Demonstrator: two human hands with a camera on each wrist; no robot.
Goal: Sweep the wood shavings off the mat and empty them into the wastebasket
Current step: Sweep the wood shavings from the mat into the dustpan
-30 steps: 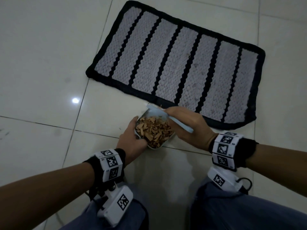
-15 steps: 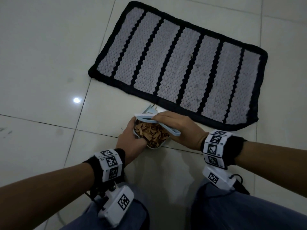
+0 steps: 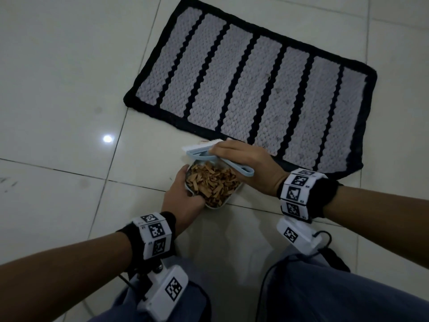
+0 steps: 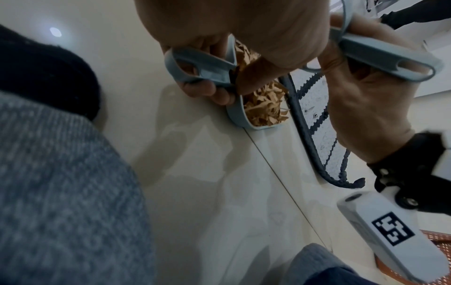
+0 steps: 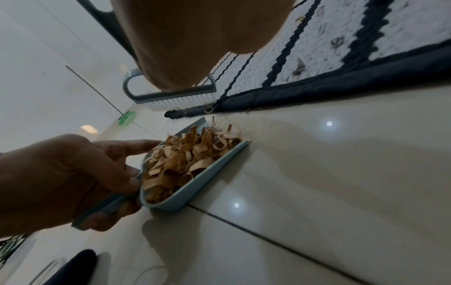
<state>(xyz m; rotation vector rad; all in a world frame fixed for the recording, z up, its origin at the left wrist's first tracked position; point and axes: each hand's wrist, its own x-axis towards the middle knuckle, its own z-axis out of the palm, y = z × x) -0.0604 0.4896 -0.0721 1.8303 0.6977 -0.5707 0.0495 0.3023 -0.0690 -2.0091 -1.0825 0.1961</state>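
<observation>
Here, I am crouched over a pale tiled floor [image 3: 58,66], looking down at my two hands just in front of a grey mat [image 3: 250,84] with black stripes and a black border.

My left hand [image 3: 183,198] grips the handle of a small light-blue dustpan [image 5: 195,190]. My fingers curl around the handle from below and my thumb lies along its top. The dustpan rests on the floor, its open edge turned toward the near border of the mat and lying just beside it. It is heaped with tan, curly wood shavings [image 3: 211,182].

My right hand [image 3: 250,163] holds a light-blue hand brush [image 3: 202,152] with white bristles. My fingers are closed over the brush's back, and its long looped handle runs back under my palm and sticks out toward my wrist. The brush sits at the far end of the dustpan, between the pan and the mat's border. Its bristles point down at the floor; I cannot tell whether they touch it.

A few small shavings lie scattered on the grey stripes of the mat, and a few bits sit along its near border, close to the brush.

Both wrists wear black bands carrying white blocks with black-and-white square markers. My knees, in blue-grey trousers, fill the bottom of the head view. In the left wrist view, an orange mesh object [image 4: 439,241] shows at the lower right edge; I cannot tell what it is.
</observation>
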